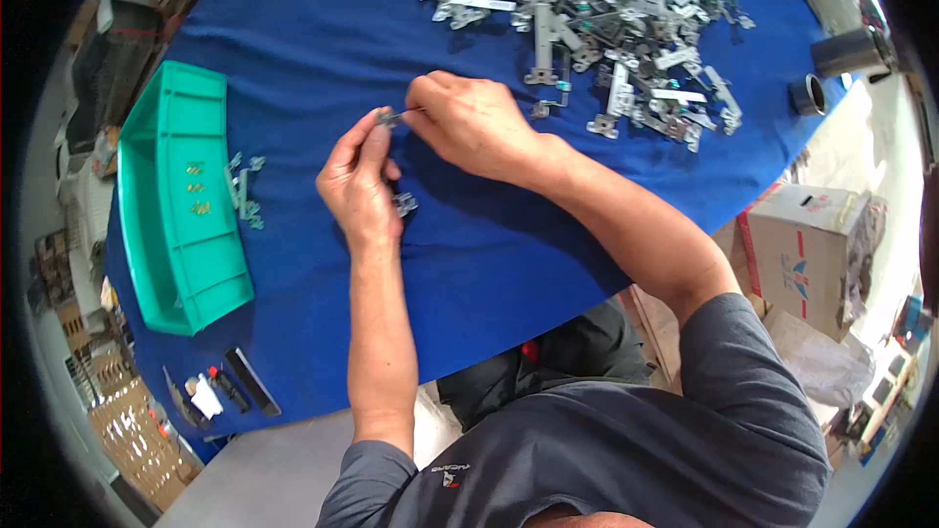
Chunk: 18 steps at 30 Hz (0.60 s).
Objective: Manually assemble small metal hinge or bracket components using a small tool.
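Observation:
My left hand point(364, 181) is closed, thumb and fingertips pinching a small grey metal bracket point(389, 120) over the blue cloth. Below its palm shows another metal end point(405, 203); whether it belongs to the same piece is hidden. From the right, my right hand point(468, 122) reaches in with its fingers pinched together beside the bracket. Something thin and dark shows at its fingertips, too small to name. A few similar metal brackets point(243, 194) lie to the left, against a green plastic bin point(210, 279).
A large heap of metal brackets point(597, 24) covers the far right of the blue-covered table point(303, 332). A dark cylinder point(808, 95) stands at the right edge. Several hand tools point(230, 389) lie at the near left corner. A cardboard box point(797, 249) stands right of the table.

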Motion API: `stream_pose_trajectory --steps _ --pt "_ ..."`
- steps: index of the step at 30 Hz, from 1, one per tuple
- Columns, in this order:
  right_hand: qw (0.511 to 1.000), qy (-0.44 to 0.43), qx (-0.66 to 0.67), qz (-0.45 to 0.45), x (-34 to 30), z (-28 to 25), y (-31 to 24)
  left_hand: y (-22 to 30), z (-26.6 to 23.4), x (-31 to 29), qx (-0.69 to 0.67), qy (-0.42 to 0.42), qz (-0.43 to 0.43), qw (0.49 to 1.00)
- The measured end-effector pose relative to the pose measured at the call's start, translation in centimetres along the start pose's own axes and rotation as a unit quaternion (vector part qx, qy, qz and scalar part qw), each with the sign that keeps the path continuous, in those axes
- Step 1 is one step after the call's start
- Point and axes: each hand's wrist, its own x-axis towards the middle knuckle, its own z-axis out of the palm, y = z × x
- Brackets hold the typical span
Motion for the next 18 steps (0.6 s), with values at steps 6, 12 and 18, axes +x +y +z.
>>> stream_pose_trajectory --steps 6,12,18 --pt "0.999 0.029 0.035 0.002 -0.03 -0.62 0.01 0.04 0.37 0.00 -0.042 -0.007 -0.029 0.999" --pt "0.998 0.026 0.057 -0.009 -0.04 -0.38 -0.06 -0.16 0.06 0.09 -0.056 -0.012 -0.023 0.998" --pt "0.999 0.022 0.044 -0.015 -0.02 -0.54 0.03 0.10 0.40 -0.11 -0.049 -0.012 -0.028 0.998"
